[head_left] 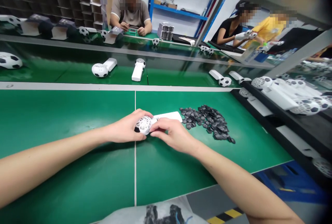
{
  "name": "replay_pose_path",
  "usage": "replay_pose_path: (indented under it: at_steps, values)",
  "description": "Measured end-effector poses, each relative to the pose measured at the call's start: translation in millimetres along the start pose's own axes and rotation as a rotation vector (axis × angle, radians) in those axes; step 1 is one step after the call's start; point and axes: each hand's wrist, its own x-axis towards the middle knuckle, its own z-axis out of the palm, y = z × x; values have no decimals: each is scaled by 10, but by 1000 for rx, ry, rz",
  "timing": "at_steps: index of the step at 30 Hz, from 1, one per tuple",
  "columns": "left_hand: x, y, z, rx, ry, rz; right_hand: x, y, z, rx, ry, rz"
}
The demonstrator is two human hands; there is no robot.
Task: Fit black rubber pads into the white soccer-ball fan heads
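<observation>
A white handheld fan with a soccer-ball-shaped head [144, 125] lies on the green table, its grille facing up and its flat white handle [169, 116] pointing right. Around the head's left side curl the thumb and fingers of my left hand [128, 126], gripping it. My right hand [169, 132] is pinched closed at the head's right side, in front of the handle; whatever its fingertips hold is hidden. Just beyond that hand spreads a loose pile of small black patches [207, 120]. A dark patch shows on the head near my left thumb.
Across the back runs a green conveyor [176, 75] bearing several soccer-ball fans [100, 69]. On the right, black trays [282, 123] hold more white fans. A person [131, 12] sits opposite; two others work at the far right. A metal shelf edge hangs overhead.
</observation>
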Motion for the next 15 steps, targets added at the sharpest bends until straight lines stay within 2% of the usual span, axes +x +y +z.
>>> replay_pose_path:
  at_steps: [3, 8, 15]
  values:
    - [1, 22, 29, 1, 28, -16, 20, 22, 38, -19, -12, 40]
    - [10, 53, 72, 17, 88, -38, 36, 55, 55, -87, -2, 25]
    - [23, -8, 92, 45, 105, 35, 33, 86, 80, -67, 52, 54]
